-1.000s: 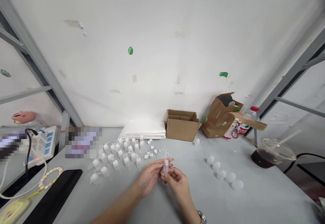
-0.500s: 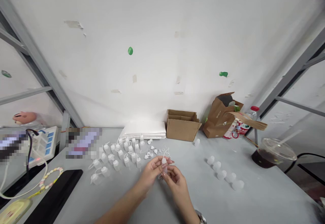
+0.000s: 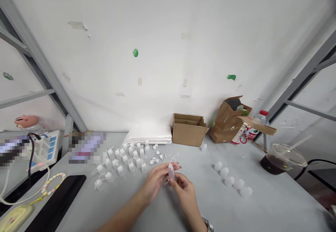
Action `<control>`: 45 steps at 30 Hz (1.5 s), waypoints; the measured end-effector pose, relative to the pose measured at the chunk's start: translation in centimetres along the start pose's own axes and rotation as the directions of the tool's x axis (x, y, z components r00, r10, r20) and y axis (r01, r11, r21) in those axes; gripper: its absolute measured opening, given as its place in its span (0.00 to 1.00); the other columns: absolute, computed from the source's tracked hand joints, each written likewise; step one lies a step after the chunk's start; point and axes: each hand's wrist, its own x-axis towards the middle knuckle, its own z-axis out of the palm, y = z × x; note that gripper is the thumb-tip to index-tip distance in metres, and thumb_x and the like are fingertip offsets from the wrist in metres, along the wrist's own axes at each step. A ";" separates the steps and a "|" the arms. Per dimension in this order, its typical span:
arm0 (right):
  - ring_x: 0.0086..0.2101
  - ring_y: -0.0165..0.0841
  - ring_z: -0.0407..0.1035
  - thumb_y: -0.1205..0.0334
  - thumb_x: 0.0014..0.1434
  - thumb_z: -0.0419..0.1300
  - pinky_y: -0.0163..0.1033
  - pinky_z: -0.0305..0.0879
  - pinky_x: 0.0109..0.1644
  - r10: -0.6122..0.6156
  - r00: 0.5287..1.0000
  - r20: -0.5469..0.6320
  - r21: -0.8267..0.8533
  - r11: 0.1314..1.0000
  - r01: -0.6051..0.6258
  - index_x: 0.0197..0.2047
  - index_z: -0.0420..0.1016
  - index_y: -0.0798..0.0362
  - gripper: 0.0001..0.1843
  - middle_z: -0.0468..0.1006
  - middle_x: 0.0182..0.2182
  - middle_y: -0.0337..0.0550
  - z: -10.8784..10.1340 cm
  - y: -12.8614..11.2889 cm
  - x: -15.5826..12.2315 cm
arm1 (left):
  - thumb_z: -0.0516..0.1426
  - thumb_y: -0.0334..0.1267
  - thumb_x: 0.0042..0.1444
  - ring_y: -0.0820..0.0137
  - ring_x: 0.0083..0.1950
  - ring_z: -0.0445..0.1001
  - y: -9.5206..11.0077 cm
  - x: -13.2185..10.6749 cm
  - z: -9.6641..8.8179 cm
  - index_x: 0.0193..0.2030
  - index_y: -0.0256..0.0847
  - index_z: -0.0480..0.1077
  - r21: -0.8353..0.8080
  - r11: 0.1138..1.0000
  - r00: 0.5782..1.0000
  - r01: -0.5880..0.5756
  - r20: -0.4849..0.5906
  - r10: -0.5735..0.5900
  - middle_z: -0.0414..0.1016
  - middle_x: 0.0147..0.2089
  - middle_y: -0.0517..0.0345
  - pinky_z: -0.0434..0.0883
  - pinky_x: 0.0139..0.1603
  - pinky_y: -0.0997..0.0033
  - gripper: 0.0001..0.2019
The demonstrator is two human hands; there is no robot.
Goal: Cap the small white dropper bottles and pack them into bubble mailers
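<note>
A small translucent squeeze bottle [image 3: 171, 173] with a white cap and thin strap stands upright between my hands, just above the table. My left hand [image 3: 155, 181] holds it from the left, its fingers stretched behind the neck. On the lower body, the thumb and fingers of my right hand [image 3: 184, 187] pinch it. Beyond my hands lie loose white caps [image 3: 158, 153] and thin white straps [image 3: 173, 155]. To the left stand several capped bottles [image 3: 120, 170] with looped straps. Several uncapped translucent bottles [image 3: 229, 181] form a slanting row to the right; one more bottle [image 3: 204, 148] stands farther back.
An open cardboard box [image 3: 189, 134] and a stack of white sheets [image 3: 149, 134] rest against the wall. A brown paper bag [image 3: 225, 123] and a lidded drink cup [image 3: 278, 162] are at right. At left lie a power strip [image 3: 54, 148] and a black bar [image 3: 60, 198].
My left thumb and fingers have shifted upward and loosened a little around the bottle, so more of its body shows. The right hand keeps its pinch. Things on the table have not moved.
</note>
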 end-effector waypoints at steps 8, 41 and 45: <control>0.25 0.33 0.68 0.50 0.42 0.67 0.37 0.65 0.33 0.056 0.998 0.017 0.104 0.993 -0.057 0.28 0.79 0.55 0.16 0.76 0.21 0.42 -0.3 -0.1 0.4 | 0.55 0.38 0.50 0.55 0.55 0.66 -0.8 0.4 -0.6 0.43 0.36 0.75 -0.098 0.995 1.000 -0.001 -0.001 0.001 0.75 0.48 0.45 0.63 0.43 0.66 0.15; 0.25 0.32 0.67 0.51 0.48 0.64 0.36 0.63 0.32 -0.008 0.997 0.081 0.061 0.998 0.003 0.27 0.75 0.55 0.14 0.74 0.21 0.40 -0.3 0.5 0.3 | 0.60 0.40 0.47 0.70 0.30 0.70 -0.7 0.5 0.0 0.37 0.36 0.75 -0.030 0.999 0.997 0.031 -0.076 -0.033 0.76 0.36 0.52 0.62 0.27 0.73 0.12; 0.28 0.32 0.66 0.54 0.52 0.60 0.35 0.64 0.34 -0.129 0.991 -0.022 -0.232 0.965 0.120 0.28 0.72 0.53 0.11 0.72 0.24 0.39 -0.2 0.8 -0.3 | 0.58 0.40 0.49 0.63 0.42 0.72 -0.6 0.3 0.1 0.41 0.37 0.75 0.035 0.999 0.996 0.008 -0.085 -0.005 0.78 0.37 0.51 0.65 0.41 0.68 0.14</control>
